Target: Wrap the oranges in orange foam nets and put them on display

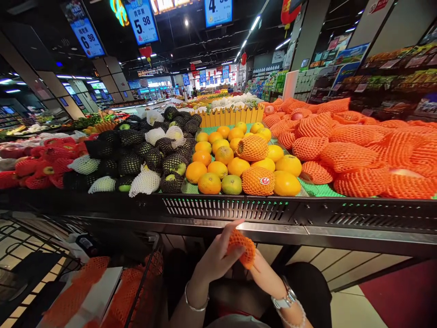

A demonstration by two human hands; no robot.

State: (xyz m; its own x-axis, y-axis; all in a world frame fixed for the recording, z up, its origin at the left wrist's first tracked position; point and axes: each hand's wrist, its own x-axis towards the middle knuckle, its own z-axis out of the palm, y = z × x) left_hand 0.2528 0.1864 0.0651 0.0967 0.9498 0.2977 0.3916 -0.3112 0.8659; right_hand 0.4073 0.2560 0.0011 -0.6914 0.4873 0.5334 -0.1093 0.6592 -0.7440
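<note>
My left hand (215,259) is in front of me, below the display edge, with its thumb pressed across an orange foam fruit net (249,250) and its index finger stretched out. The same net covers most of my right hand (258,265), so those fingers are hidden. No fruit shows in the net. Just beyond my hands lie several oranges (224,155) on a green mat. Two fruits there wear orange nets; the front netted orange (258,181) has a red and white sticker.
Black-netted green fruit (129,164) and red-netted fruit (48,159) are heaped to the left, orange-netted fruit (355,155) to the right. A slotted black rail (225,208) edges the display. At lower left stands a wire cart (143,282) by a box with orange nets.
</note>
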